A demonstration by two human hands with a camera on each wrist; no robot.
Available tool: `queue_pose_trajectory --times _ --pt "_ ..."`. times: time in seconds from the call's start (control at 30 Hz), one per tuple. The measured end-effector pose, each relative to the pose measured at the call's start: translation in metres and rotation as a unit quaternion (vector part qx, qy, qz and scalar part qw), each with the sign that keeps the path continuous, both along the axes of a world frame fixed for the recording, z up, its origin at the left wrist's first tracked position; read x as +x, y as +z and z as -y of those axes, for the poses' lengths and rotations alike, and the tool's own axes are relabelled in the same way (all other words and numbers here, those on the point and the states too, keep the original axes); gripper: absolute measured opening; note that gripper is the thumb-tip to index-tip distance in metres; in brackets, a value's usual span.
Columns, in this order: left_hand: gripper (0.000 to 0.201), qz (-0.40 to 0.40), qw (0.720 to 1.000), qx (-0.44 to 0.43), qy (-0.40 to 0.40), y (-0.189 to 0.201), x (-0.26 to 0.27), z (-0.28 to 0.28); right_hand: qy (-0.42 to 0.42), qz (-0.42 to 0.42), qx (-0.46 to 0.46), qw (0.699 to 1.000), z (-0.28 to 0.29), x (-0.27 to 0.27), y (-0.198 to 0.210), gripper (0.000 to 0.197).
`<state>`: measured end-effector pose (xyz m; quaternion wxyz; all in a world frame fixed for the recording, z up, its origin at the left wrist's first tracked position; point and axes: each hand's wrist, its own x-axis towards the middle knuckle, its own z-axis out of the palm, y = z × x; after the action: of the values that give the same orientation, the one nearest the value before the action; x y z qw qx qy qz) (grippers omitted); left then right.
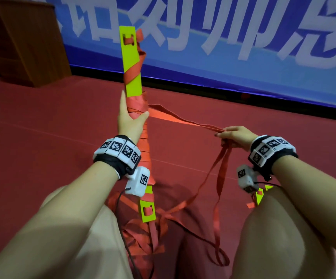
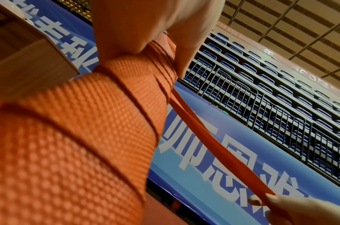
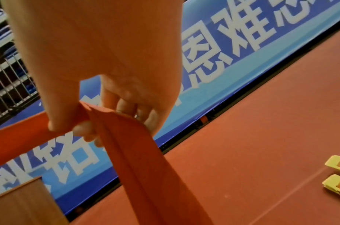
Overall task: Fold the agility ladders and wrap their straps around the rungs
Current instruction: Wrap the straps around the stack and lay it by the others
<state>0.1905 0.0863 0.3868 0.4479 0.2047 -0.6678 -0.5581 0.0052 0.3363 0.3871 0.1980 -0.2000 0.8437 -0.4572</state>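
Writing: the blue banner (image 1: 243, 37) along the wall carries large white Chinese characters; in the right wrist view "难" and "恩" can be read, the rest being cut off. Both wrist bands (image 1: 120, 151) bear square black-and-white coded markers.

Materials and shapes: the rungs (image 1: 131, 63) are flat, rigid, yellow-green strips, each with a rectangular slot near its end. They are stacked into one bundle that stands nearly upright, leaning toward 1 o'clock, over the person's lap. The strap (image 1: 183, 119) is flat orange-red webbing with a coarse woven grain, plain in the left wrist view. It is wound in overlapping turns round the bundle's middle and in looser diagonal turns above.

Left hand (image 1: 129, 119): fingers and thumb clasped round the wound middle of the bundle.

Right hand (image 1: 235, 136): at 3 o'clock from the bundle, thumb and fingers pinching a doubled length of strap, which runs taut from the bundle. Below this hand the strap hangs in slack loops onto the red floor (image 1: 42, 127).

Two more rung ends (image 3: 336, 175) lie on the floor at 4 o'clock. A wooden cabinet (image 1: 22, 41) stands at 10 o'clock.
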Motion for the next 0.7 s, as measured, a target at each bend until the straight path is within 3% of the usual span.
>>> queue_pose_trajectory --times 0.13,0.2,0.3,0.37,0.47,0.57,0.7 --pt "0.084 -0.004 1.000 0.013 -0.008 0.001 0.002 -0.002 -0.004 0.029 -0.079 0.996 -0.014 0.002 0.011 0.006" --pt "0.082 -0.011 0.999 0.012 -0.034 0.004 0.004 -0.008 0.016 -0.006 -0.011 1.000 -0.014 0.004 0.010 0.006" --pt "0.082 -0.021 0.995 0.008 -0.092 0.008 0.006 -0.021 0.080 -0.027 0.141 0.986 -0.003 0.010 0.003 0.024" --pt "0.083 -0.022 0.991 0.001 -0.131 0.010 0.006 -0.031 0.121 -0.016 0.160 0.980 0.009 0.022 0.001 0.037" --pt "0.083 -0.017 0.982 -0.015 -0.187 0.013 0.008 -0.044 0.138 -0.017 0.016 0.990 0.033 0.043 0.008 0.046" --pt "0.087 -0.015 0.975 -0.041 -0.217 0.013 0.009 -0.052 0.147 0.031 -0.153 0.977 0.058 0.063 0.022 0.039" --pt "0.091 -0.014 0.971 -0.045 -0.233 0.012 0.010 -0.048 0.213 0.109 -0.232 0.943 0.080 0.081 0.021 0.027"
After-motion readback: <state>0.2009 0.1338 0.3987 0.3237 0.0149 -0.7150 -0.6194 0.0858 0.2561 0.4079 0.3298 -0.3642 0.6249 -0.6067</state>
